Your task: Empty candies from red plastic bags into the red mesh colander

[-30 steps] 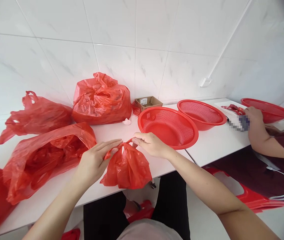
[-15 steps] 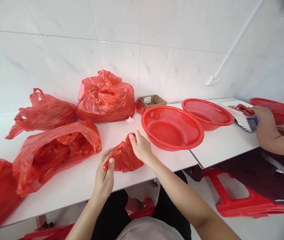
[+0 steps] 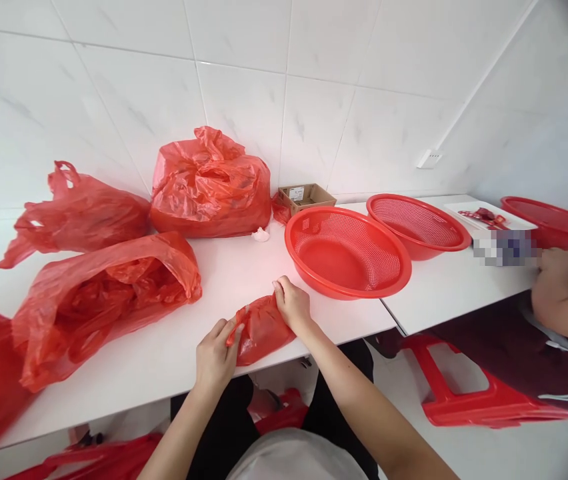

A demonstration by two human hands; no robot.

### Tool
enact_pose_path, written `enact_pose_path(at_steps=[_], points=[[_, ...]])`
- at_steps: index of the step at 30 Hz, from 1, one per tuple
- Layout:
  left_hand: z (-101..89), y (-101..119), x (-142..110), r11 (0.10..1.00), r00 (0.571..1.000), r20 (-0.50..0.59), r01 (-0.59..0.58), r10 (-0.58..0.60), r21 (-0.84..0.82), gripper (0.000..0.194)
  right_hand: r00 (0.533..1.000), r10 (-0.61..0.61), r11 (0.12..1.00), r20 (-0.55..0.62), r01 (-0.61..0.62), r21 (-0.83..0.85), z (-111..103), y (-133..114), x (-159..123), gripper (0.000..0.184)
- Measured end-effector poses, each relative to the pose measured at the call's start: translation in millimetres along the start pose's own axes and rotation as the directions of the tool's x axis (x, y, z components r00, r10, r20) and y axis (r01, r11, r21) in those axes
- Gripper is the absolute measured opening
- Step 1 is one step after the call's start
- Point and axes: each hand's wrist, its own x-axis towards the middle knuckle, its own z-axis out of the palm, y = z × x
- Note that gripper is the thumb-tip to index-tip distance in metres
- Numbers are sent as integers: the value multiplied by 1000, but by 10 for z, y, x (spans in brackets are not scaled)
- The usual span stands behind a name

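Note:
Between my hands, at the table's front edge, is a small red plastic bag. My left hand pinches its left side near the top. On the opposite side, my right hand grips the upper right corner. The bag's top edge is pulled fairly straight between them, and its lower part rests against the table; what it contains is hidden. Just beyond my right hand stands a red perforated basket. Left of my left hand lies a larger red bag, its mouth facing me, with crumpled red plastic inside.
Against the wall stand a big stuffed red bag, a tied red bag and a small cardboard box. A second red basket is farther right. A co-worker's arm reaches in beside a white tray.
Both hands have shifted slightly right and toward me with the small bag, whose top is now stretched flatter. The co-worker's hand has drawn back from the tray.

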Motion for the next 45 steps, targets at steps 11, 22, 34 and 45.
enact_pose_path(at_steps=[11,22,34,45], points=[[233,76,26,970,980,150,-159,132,185,35,1000,11,998,19,-12,55,125,-52,-305,30],[253,41,8,980,971,231,-95,53,175,41,999,-18,1000,42,17,14,168,-22,-255,29],[-182,220,6,996,961,263,-84,84,-12,39,989,9,972,147,-44,231,-23,78,66,17],[-577,461,-97,970,845,489,-132,217,-202,26,974,-12,979,227,-34,200,369,-177,646,18]])
